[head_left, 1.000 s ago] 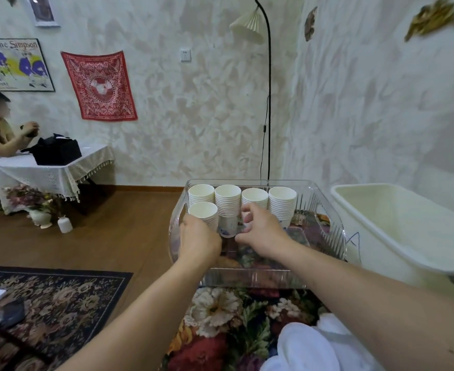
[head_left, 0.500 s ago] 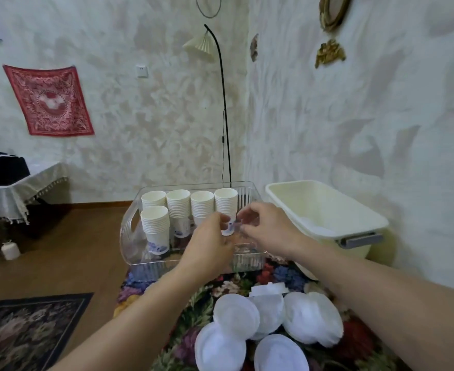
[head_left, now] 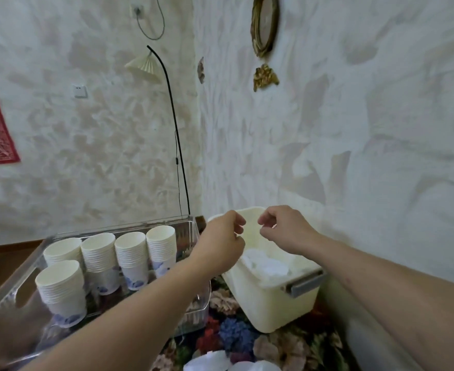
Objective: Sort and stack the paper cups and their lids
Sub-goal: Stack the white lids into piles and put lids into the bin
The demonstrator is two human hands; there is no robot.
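Cups first: five stacks of white paper cups with blue print at the base [head_left: 129, 261] stand upright in the clear plastic tray with cut-out handles [head_left: 20, 295], four in a row at the back and one at about seven o'clock of that row, nearest me. They're where they were half a second ago; nothing has been added or taken.

What has changed is me. Both hands have left the tray and swung across to two o'clock, and now they hang over the cream plastic tub with a grey handle [head_left: 271, 306]. My left hand [head_left: 222, 243] is loosely curled, thumb and fingertips nearly meeting. My right hand [head_left: 284, 230] is curled the same way, fingers drawn in toward the thumb. A moment ago they seemed to pinch something small and clear between them; now I can't make out anything in either, so I'd say both are empty, though a scrap of clear film would be hard to spot.

Down in the tub lies crumpled white material [head_left: 266, 266], maybe wrapping; I can't tell for sure.

The flat round white lids [head_left: 215, 362] lie loose at six o'clock on the floral tablecloth [head_left: 236, 336], just peeking in at the bottom edge. I read it as cups sorted, rubbish dropped, lids next.
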